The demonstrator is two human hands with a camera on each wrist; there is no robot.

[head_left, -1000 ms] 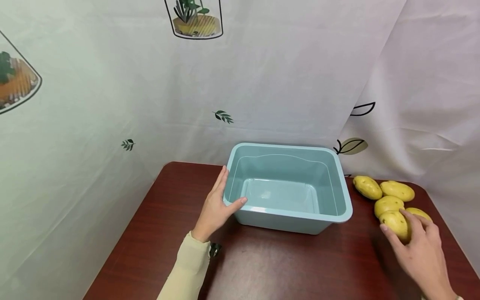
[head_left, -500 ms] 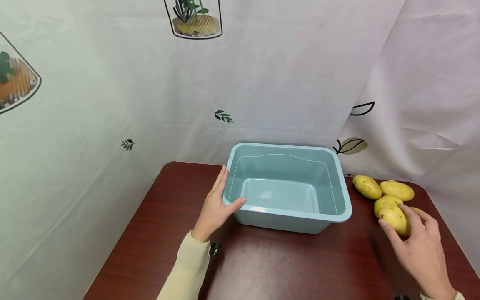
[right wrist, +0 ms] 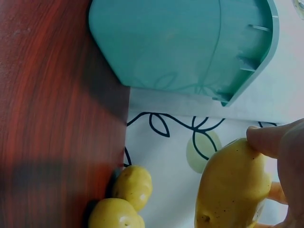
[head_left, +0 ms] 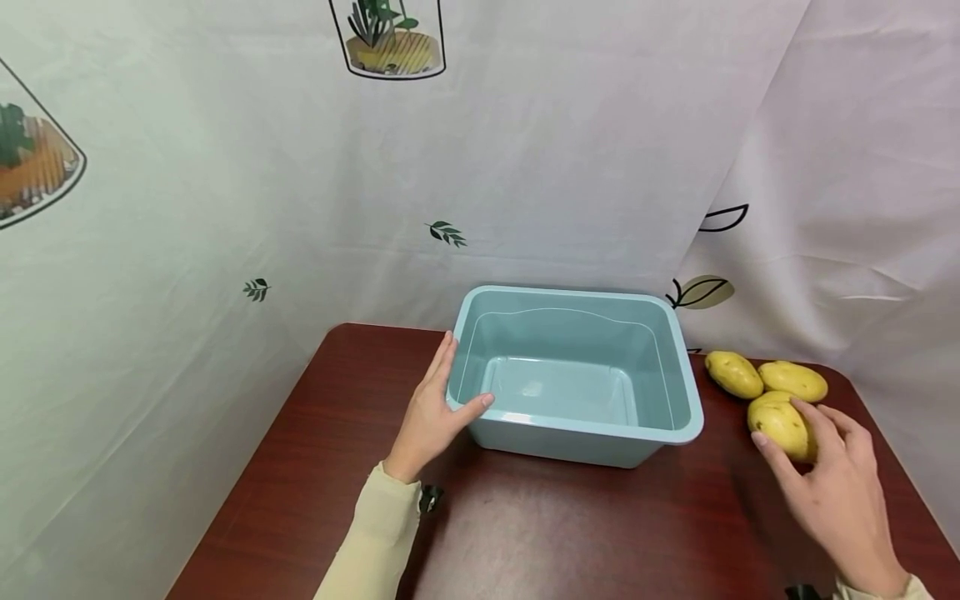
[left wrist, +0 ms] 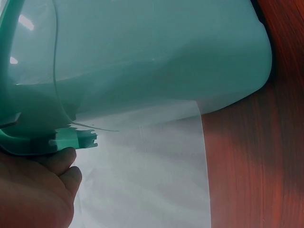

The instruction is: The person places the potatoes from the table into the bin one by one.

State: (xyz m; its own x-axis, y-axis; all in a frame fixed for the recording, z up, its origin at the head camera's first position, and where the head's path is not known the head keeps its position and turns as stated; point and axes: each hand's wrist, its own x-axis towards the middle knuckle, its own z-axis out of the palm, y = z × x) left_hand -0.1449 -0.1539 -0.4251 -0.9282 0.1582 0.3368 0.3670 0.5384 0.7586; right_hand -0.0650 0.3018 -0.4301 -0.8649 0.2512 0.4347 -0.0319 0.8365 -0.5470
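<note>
My right hand (head_left: pixel 843 492) grips a yellow potato (head_left: pixel 782 428) between thumb and fingers, at the right side of the table. In the right wrist view this held potato (right wrist: pixel 232 185) appears large, with small dark eyes in its skin. Just behind it, another potato (head_left: pixel 772 400) is mostly covered in the head view. My left hand (head_left: pixel 429 421) rests at the near left corner of a light blue plastic basin (head_left: pixel 577 427). Its straight fingers lie along the basin's left side, and the thumb reaches over the front rim.
Two more potatoes, one nearer the basin (head_left: pixel 735 374) and one farther right (head_left: pixel 793 381), lie at the table's back right. The dark red-brown table (head_left: pixel 555 533) meets a white printed cloth (head_left: pixel 562 183) behind. Nothing lies inside the basin.
My right hand has drawn slightly back and left with the potato, which now overlaps more of the one behind it. The left hand and basin have stayed put.
</note>
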